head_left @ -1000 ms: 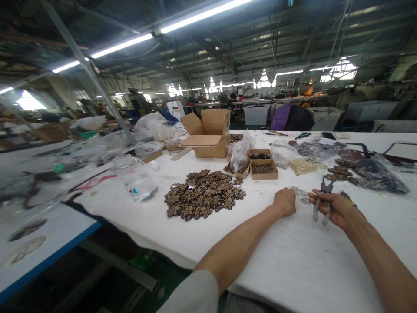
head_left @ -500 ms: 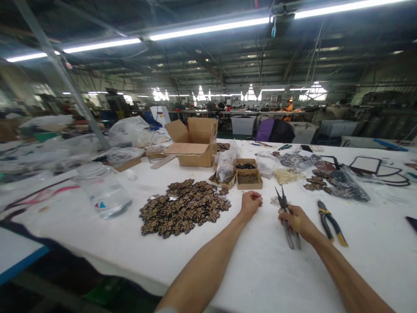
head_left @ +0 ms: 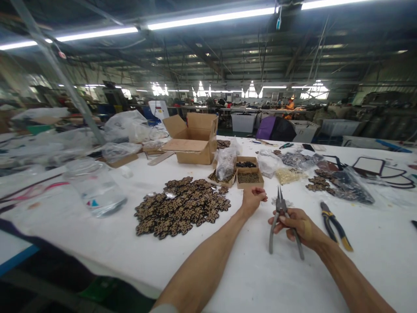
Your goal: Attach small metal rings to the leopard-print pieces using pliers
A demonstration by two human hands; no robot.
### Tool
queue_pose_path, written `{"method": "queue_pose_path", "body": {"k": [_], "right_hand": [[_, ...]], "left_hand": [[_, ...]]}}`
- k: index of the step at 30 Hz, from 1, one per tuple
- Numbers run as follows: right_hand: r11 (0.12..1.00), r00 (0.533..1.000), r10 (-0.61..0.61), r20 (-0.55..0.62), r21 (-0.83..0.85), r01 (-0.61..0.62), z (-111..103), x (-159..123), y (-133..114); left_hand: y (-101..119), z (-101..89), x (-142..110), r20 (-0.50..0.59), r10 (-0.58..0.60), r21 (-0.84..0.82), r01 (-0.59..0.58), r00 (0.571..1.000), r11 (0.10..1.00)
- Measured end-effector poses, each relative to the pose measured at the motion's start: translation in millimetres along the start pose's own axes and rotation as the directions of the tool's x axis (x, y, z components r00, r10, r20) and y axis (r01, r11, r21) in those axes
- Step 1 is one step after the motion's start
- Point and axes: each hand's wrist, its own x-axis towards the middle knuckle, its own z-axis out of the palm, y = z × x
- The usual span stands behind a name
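My right hand [head_left: 297,224] holds long-nose pliers [head_left: 280,207], their jaws pointing up and away from me and their grey handles spread apart. My left hand [head_left: 253,201] is closed just in front of a small box of brass-coloured bits [head_left: 248,178]. Its fingertips are pressed together, and whatever may be between them is too small to make out. To the left of that hand lies a pile of flower-shaped leopard-print pieces [head_left: 184,208] with dark edges. A few tiny clear bits [head_left: 286,202] lie on the table behind the pliers.
An open cardboard box [head_left: 195,150] stands at the back. Dark-handled pliers [head_left: 335,226] lie right of my right hand. At the left is a big clear jar [head_left: 97,191]. Plastic bags [head_left: 298,159] and dark frame-shaped pieces [head_left: 368,164] lie at the back right of the white table [head_left: 241,269].
The long-nose pliers have swung more upright, and their handles are now wider apart in my right hand. My left hand has shifted slightly right and stays closed.
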Motion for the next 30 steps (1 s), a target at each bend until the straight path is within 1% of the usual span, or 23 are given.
{"method": "queue_pose_path", "body": {"k": [3, 7, 15, 20, 26, 30], "right_hand": [[0.996, 0.996, 0.053, 0.067, 0.063, -0.057, 1.9, -2.5, -4.0], [0.989, 0.983, 0.113, 0.144, 0.077, -0.125, 4.3, -4.1, -2.2], [0.977, 0.96, 0.161, 0.227, 0.104, -0.189, 4.6, -2.4, 7.9], [0.973, 0.955, 0.151, 0.255, 0.133, -0.189, 2.7, -3.1, 8.5], [0.971, 0.95, 0.148, 0.274, 0.143, -0.193, 0.9, -2.8, 9.4], [0.97, 0.949, 0.166, 0.267, 0.13, -0.207, 2.1, -2.8, 9.1]], "left_hand": [[3.3, -2.0, 2.0, 0.023, 0.01, -0.011, -0.009, 1.0, 1.0], [11.1, -4.7, 2.3, 0.062, 0.025, -0.024, -0.023, 0.998, 0.999], [12.5, -2.8, -0.8, 0.166, 0.074, -0.013, -0.073, 0.983, 0.997], [13.5, -0.3, -2.1, 0.206, 0.091, -0.022, -0.089, 0.974, 0.996], [15.9, -3.6, -0.8, 0.255, 0.104, -0.024, -0.102, 0.961, 0.995], [18.0, -4.1, -1.2, 0.261, 0.099, -0.026, -0.096, 0.96, 0.995]]}}
